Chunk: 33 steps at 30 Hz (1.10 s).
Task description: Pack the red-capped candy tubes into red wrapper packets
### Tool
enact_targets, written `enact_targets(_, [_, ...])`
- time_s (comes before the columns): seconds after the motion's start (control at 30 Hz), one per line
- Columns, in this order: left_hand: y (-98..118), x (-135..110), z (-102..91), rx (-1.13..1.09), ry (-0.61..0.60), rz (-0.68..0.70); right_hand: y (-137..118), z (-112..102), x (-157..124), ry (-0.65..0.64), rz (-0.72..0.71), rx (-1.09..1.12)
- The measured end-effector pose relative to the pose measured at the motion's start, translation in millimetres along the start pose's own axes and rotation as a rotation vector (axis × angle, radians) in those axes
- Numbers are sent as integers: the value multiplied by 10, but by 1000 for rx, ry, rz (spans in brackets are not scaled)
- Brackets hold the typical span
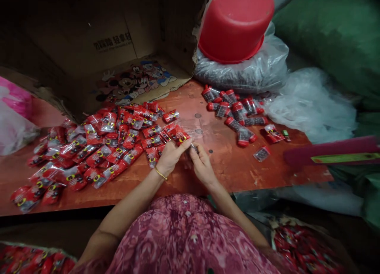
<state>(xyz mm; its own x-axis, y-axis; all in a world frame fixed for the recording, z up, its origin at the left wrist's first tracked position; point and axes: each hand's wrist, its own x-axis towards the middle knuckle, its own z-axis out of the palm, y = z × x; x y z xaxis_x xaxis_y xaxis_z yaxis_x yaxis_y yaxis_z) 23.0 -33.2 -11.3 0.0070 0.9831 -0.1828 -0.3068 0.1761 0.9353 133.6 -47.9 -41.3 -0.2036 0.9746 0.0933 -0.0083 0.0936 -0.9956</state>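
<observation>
Close in front of my body, both hands meet above the table's front part. Between the thumb and fingers of my left hand (170, 157) is a red printed plastic packet (179, 134), its far end pointing up and left. My right hand (204, 165) is closed beside it, its fingers pinching a small dark, shiny object (194, 148) mostly hidden by the fingers. A large pile of similar red packets (97, 155) lies left of my hands. To the right lie several red-capped clear tubes (239, 112) with dark contents.
An open cardboard box (118, 48) stands behind the pile. An upturned red tub (237, 25) rests on a filled clear bag (243, 74) at the back. Crumpled plastic (311, 100) and a dark pink flat object (341, 151) lie right. Filled sacks (303, 246) sit below the red table (237, 175).
</observation>
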Motion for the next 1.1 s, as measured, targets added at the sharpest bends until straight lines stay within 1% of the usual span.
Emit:
enact_targets(0.07, [-48, 29, 30, 64, -28, 36, 61, -73, 3, 58, -8, -14])
enact_targets(0.1, [-80, 48, 47, 133, -38, 68, 99, -128, 3, 100, -35, -65])
enact_targets(0.2, [-195, 115, 95, 451, -60, 175, 216, -346, 7, 224, -163, -319])
enact_targets(0.27, [-274, 162, 120, 631, -98, 210, 275, -498, 17, 269, -225, -446])
enact_targets(0.33, [-338, 204, 135, 710, -170, 230, 307, -622, 36, 279, -255, -519])
enact_targets(0.43, [-393, 249, 137, 712, -264, 257, 313, -733, 78, 267, -277, -567])
enact_targets(0.5, [-401, 268, 128, 715, -287, 258, 303, -766, 107, 255, -303, -577])
enact_targets(0.6, [-390, 282, 116, 712, -301, 256, 285, -782, 131, 216, -382, -636])
enact_targets(0.7, [-371, 282, 118, 690, -314, 262, 278, -776, 129, 220, -446, -727])
enact_targets(0.83, [-347, 283, 134, 679, -323, 240, 271, -763, 132, 246, -467, -827])
enact_targets(0.97, [-334, 291, 145, 709, -340, 256, 259, -753, 173, 264, -491, -908])
enact_targets(1.1, [-346, 282, 146, 746, -332, 267, 300, -715, 190, 294, -484, -922])
